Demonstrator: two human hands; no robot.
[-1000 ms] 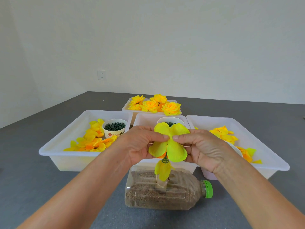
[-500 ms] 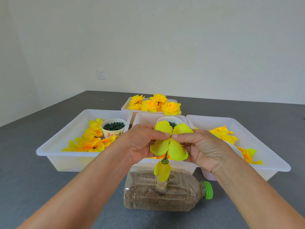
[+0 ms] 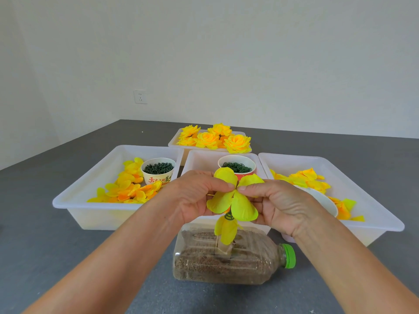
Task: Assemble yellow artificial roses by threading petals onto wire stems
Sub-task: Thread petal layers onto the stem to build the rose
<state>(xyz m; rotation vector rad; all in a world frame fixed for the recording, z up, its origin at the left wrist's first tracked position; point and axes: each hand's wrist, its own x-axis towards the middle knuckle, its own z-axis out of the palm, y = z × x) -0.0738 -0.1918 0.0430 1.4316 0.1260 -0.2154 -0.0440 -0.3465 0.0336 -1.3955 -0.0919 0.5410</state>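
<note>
Fingertips of the left hand [image 3: 195, 196] and right hand [image 3: 278, 205] pinched a four-lobed yellow petal piece [image 3: 233, 198] at frame centre, above a sand-filled bottle [image 3: 226, 261].

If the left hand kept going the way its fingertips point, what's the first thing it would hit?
Probably the right hand: the left hand points rightward across the four-lobed petal piece both pinch, fingertips nearly meeting.

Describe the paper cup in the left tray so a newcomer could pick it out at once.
Find the large white tray at the left of the grey table. At its far end, beside a heap of loose yellow petals, stands a paper cup of dark green pieces. Unlike the cup in the middle tray, it bears red characters.
</note>
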